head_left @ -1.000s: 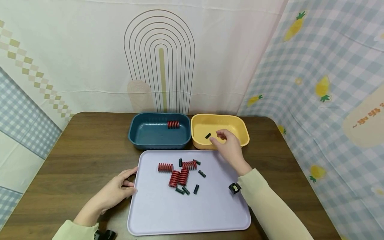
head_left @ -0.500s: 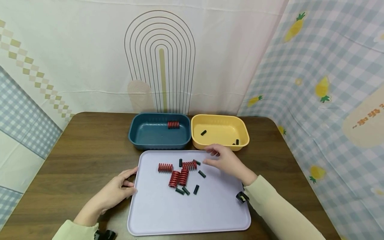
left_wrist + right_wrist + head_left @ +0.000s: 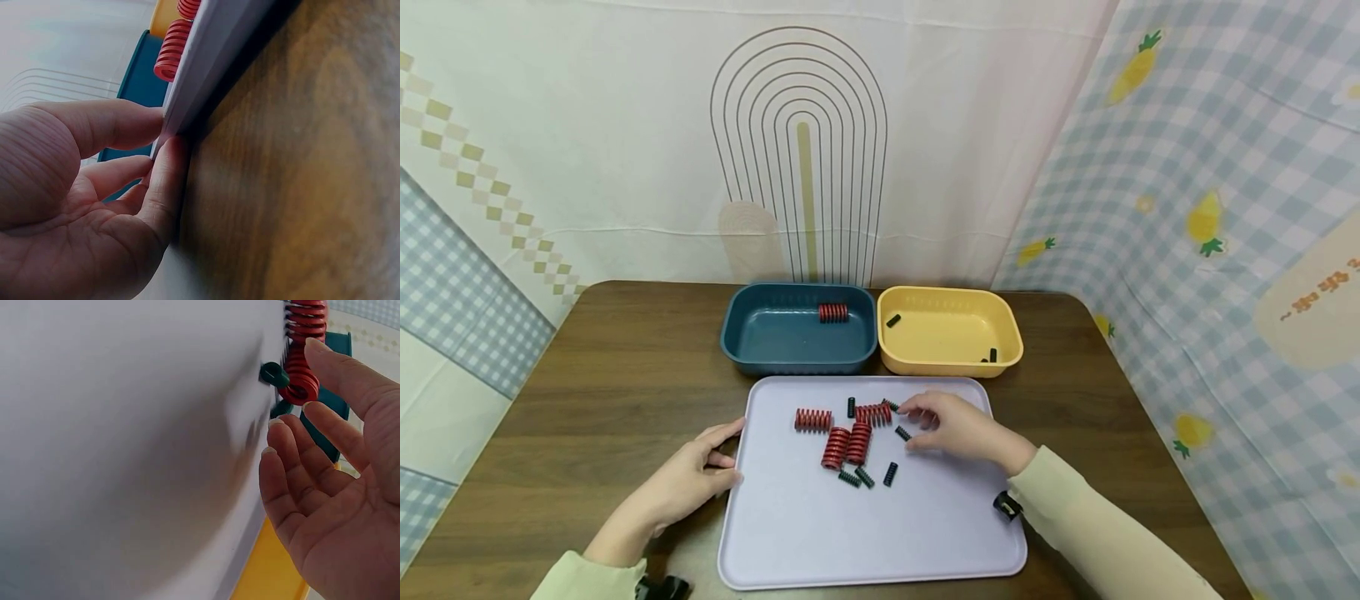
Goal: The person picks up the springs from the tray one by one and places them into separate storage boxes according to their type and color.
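Observation:
My left hand (image 3: 681,483) holds the left rim of the pale lavender tray (image 3: 880,542); in the left wrist view the thumb (image 3: 125,125) lies at the rim, with a finger below it. My right hand (image 3: 958,429) hovers over the tray with fingers spread and nothing in them. Its thumb and fingertips are near a small dark green spring (image 3: 902,433). Several large red springs (image 3: 836,447) lie around the tray's middle, one close to the right thumb in the right wrist view. More small green springs (image 3: 891,475) lie among them, one partly hidden behind a red spring.
Behind the tray, a dark blue bin (image 3: 730,329) holds one red spring (image 3: 832,312). Beside it on the right, a yellow bin (image 3: 951,368) holds a few small green springs (image 3: 893,320). All stand on a brown wooden table (image 3: 625,358), with a patterned cloth behind.
My right hand has come from over the yellow bin back down to the tray springs. A small green spring has rolled leftward in that bin. My left hand has stayed put.

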Demonstrator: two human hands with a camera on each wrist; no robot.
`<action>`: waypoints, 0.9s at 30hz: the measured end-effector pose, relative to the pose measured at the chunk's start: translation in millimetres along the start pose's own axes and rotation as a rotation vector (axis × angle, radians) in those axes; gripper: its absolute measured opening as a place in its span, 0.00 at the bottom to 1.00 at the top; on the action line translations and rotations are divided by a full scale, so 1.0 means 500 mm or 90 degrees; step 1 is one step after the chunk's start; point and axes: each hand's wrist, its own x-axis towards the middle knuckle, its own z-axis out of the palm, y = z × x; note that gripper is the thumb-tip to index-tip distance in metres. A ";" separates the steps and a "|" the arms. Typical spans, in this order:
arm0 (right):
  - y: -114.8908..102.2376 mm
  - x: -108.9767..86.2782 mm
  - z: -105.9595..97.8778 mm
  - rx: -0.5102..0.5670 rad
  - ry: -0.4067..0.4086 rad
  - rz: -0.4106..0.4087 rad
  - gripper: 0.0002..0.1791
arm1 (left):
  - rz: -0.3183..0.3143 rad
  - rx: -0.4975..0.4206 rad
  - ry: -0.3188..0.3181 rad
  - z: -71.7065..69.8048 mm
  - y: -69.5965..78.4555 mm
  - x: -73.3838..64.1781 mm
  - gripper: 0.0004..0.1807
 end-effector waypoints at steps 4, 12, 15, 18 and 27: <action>-0.003 0.001 0.007 0.001 -0.021 0.007 0.25 | 0.001 0.001 0.000 0.000 -0.001 0.000 0.41; -0.002 0.005 0.015 -0.008 -0.033 0.026 0.23 | 0.002 -0.002 -0.002 -0.001 -0.002 0.001 0.41; -0.002 0.004 0.015 -0.016 -0.036 0.026 0.22 | 0.002 -0.005 -0.002 -0.001 -0.002 0.000 0.41; 0.000 0.005 0.016 -0.028 -0.037 0.020 0.21 | 0.003 -0.006 -0.002 -0.001 -0.002 0.000 0.41; 0.005 0.008 0.020 -0.033 -0.037 0.024 0.17 | 0.003 0.000 -0.001 -0.001 -0.003 0.001 0.41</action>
